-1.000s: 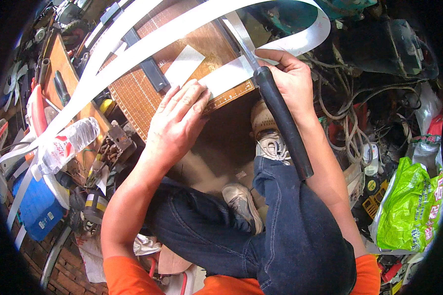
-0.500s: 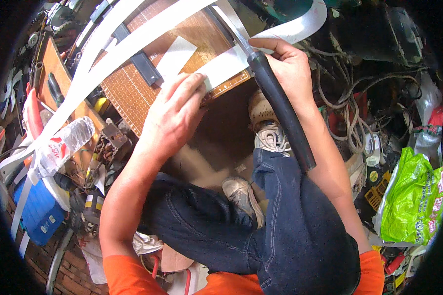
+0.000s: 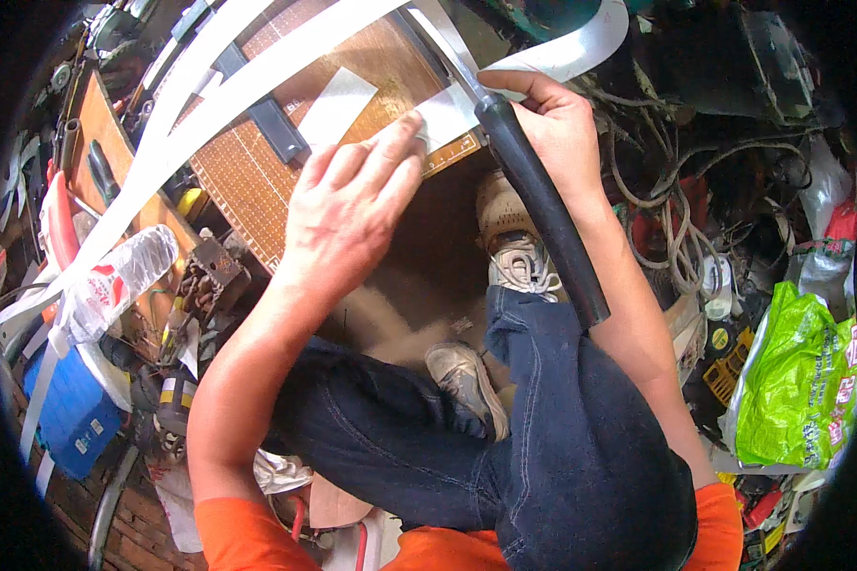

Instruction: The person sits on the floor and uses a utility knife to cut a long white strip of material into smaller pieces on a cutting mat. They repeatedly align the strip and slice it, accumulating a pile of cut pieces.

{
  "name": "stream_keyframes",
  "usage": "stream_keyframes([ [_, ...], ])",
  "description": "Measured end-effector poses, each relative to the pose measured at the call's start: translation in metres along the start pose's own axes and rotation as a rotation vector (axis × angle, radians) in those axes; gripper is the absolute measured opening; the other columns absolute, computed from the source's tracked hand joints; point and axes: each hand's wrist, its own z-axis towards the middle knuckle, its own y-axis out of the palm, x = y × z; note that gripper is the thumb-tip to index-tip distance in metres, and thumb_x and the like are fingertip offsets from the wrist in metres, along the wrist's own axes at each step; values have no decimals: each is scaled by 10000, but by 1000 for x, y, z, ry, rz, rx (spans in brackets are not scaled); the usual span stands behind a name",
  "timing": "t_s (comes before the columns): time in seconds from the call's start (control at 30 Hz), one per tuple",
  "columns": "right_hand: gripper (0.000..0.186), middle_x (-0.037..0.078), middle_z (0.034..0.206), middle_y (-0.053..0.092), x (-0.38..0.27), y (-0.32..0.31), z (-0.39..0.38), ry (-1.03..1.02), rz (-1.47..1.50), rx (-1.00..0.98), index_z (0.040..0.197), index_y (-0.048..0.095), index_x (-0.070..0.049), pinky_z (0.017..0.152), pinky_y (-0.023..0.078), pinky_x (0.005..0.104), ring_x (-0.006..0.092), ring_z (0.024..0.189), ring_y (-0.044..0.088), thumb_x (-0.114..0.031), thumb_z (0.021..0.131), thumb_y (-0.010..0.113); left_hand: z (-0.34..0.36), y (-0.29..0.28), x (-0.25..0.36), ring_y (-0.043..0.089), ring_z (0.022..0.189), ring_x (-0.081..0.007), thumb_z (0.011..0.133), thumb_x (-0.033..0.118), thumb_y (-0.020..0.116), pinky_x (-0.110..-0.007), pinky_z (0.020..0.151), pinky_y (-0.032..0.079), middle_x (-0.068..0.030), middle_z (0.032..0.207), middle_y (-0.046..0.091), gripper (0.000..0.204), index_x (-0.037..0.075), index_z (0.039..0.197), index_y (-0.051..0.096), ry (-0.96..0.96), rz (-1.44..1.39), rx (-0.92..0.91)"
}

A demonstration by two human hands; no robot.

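A wooden cutter board [image 3: 257, 200] with printed grid and a dark sliding bar [image 3: 276, 128] lies ahead of me. Its blade arm has a long black handle [image 3: 543, 209] angled toward my knee. A white strip [image 3: 448, 119] runs along the board's near edge, under the blade. My left hand [image 3: 352, 200] has slightly bent, separated fingers, the foremost fingertips at this strip. My right hand [image 3: 557, 143] grips the strip behind the handle, its thumb largely hidden. A short white piece [image 3: 338, 105] rests on the board, and long white bands [image 3: 190, 128] arch across its far left.
Cluttered tools and a plank [image 3: 100, 105], a plastic bottle [image 3: 124, 281] and a blue container [image 3: 71, 409] crowd the left. Coiled cords [image 3: 671, 247], a green bag [image 3: 790, 381] and dark machinery [image 3: 752, 67] are at right. My legs [image 3: 581, 419] fill the lower middle.
My left hand has shifted up and to the right along the strip, fingertips more lifted. The white loop at top right has drawn slightly left; the handle appears a little higher in view.
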Motion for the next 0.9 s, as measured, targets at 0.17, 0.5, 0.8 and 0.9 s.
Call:
stream_keyframes([
  [0.17, 228, 59, 777, 706, 0, -1, 0, -25, -8, -9, 1080, 708, 17, 595, 508, 212, 72, 641, 635, -86, 877, 695, 4, 8, 10, 553, 1003, -170, 782, 143, 602, -351, 949, 411, -16, 1384, 542, 529, 170, 1310, 582, -7, 124, -6],
  [0.5, 212, 80, 765, 712, 6, -2, -1, -32, 39, -18, 1070, 709, 15, 588, 523, 227, 100, 654, 671, -80, 881, 691, 3, 12, 7, 541, 925, -162, 777, 151, 608, -338, 903, 430, 0, 1381, 546, 617, 190, 1389, 541, 20, 132, 50],
  [0.8, 236, 83, 799, 727, 16, -3, 5, -90, 5, 13, 1062, 726, 2, 641, 514, 228, 88, 694, 658, -97, 847, 714, 6, -2, -8, 564, 951, -163, 640, 214, 825, -331, 956, 409, 55, 1451, 499, 795, 190, 1380, 535, 7, -56, -59],
  [0.9, 224, 81, 812, 728, 17, -3, 5, -111, 7, 5, 1052, 733, -6, 642, 513, 226, 84, 681, 651, -92, 846, 719, 7, -2, -9, 571, 970, -156, 637, 214, 828, -329, 963, 411, 67, 1447, 502, 797, 204, 1379, 536, 2, -66, -65],
])
